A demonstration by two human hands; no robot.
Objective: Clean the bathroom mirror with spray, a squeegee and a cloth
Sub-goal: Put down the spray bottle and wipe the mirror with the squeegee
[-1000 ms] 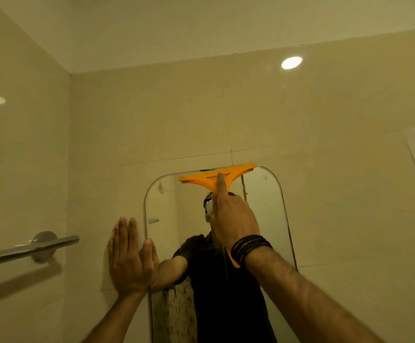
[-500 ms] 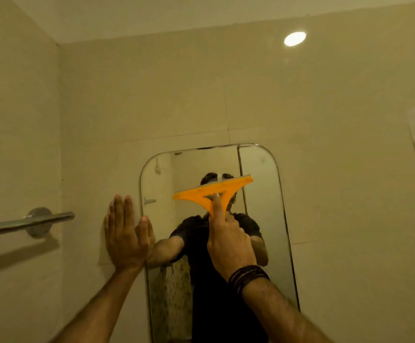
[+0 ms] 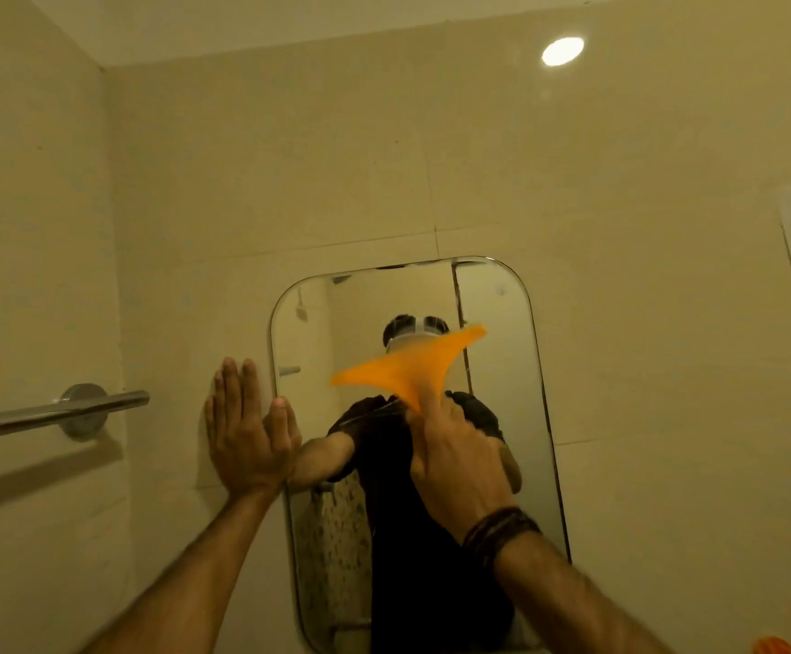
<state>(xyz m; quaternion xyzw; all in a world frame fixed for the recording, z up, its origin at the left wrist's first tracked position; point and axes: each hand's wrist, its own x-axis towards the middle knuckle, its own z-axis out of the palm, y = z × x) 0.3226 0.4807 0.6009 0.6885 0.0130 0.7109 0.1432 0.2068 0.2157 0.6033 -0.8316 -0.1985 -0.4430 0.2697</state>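
Observation:
A tall mirror [image 3: 506, 370] with rounded corners hangs on the beige tiled wall. An orange squeegee [image 3: 403, 368], blurred by motion, lies with its blade across the upper middle of the glass. My right hand [image 3: 454, 464] grips its handle, index finger stretched along it. My left hand [image 3: 247, 427] presses flat against the wall at the mirror's left edge, thumb touching the glass rim. No spray bottle or cloth is in view. The mirror reflects a person in dark clothes.
A chrome towel bar [image 3: 53, 413] juts from the left wall beside my left hand. A round ceiling light [image 3: 562, 51] reflects in the tiles at upper right. A small orange object [image 3: 773, 646] peeks in at the bottom right corner.
The squeegee has travelled down the glass from the mirror's top edge to its upper middle. My left hand has stayed flat at the mirror's left edge.

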